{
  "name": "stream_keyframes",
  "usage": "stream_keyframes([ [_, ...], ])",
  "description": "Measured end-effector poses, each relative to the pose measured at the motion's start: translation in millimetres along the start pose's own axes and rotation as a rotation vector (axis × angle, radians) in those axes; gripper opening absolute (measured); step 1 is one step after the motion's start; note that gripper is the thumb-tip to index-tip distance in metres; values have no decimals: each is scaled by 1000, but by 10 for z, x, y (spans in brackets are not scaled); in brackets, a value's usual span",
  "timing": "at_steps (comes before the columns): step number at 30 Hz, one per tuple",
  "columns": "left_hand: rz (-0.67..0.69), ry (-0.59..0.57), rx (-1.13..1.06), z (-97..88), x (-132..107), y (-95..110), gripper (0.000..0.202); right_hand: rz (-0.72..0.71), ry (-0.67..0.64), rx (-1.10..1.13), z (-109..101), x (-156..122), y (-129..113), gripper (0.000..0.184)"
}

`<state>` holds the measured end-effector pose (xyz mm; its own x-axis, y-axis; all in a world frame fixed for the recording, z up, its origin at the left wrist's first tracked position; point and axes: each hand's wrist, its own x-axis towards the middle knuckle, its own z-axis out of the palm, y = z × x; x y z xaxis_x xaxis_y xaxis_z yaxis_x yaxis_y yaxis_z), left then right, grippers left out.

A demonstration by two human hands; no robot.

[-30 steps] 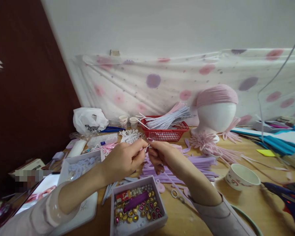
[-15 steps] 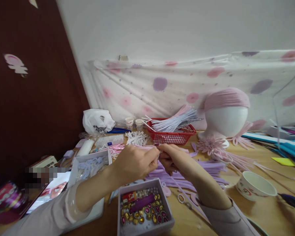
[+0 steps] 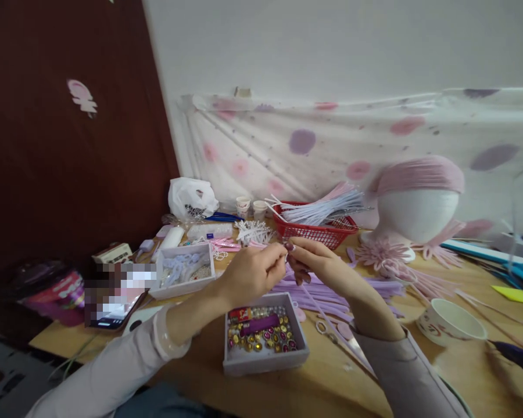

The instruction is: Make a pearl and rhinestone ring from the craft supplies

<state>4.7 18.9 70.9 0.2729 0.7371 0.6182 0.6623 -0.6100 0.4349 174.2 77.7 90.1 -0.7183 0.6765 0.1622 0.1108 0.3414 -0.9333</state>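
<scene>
My left hand (image 3: pixel 250 273) and my right hand (image 3: pixel 316 262) meet fingertip to fingertip above the wooden table (image 3: pixel 200 374), both pinched on a tiny piece I cannot make out. A thin lilac strip (image 3: pixel 326 322) trails down from the right hand toward the table's near edge. Beneath the hands lies a heap of lilac strips (image 3: pixel 331 290). A small grey box of coloured gems (image 3: pixel 264 334) sits just below and in front of the hands.
A red basket of white strips (image 3: pixel 320 223) and a foam head with a pink band (image 3: pixel 418 200) stand behind. A white tray of beads (image 3: pixel 183 270), a phone (image 3: pixel 113 305), a paper cup (image 3: pixel 451 322) and a glue gun (image 3: pixel 520 357) lie around.
The camera has swung left, so everything sits further right in view. Both hands stay pinched together and have lifted slightly above the strips.
</scene>
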Motion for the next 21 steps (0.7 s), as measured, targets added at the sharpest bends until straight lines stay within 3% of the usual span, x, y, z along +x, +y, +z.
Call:
stream_keyframes([
  [4, -173, -11, -213, 73, -22, 56, 16, -115, 60, -172, -11, -125, 21, 31],
  [11, -424, -142, -463, 150, 42, 159, 19, -277, 230, -323, -33, -282, 130, 12],
  [17, -470, -119, -422, 27, 80, 397, 19, -222, 216, -238, -154, -183, 43, 48],
  [21, -383, -32, -255, -67, 126, 539, 16, -114, 105, -143, -162, -130, -37, 54],
])
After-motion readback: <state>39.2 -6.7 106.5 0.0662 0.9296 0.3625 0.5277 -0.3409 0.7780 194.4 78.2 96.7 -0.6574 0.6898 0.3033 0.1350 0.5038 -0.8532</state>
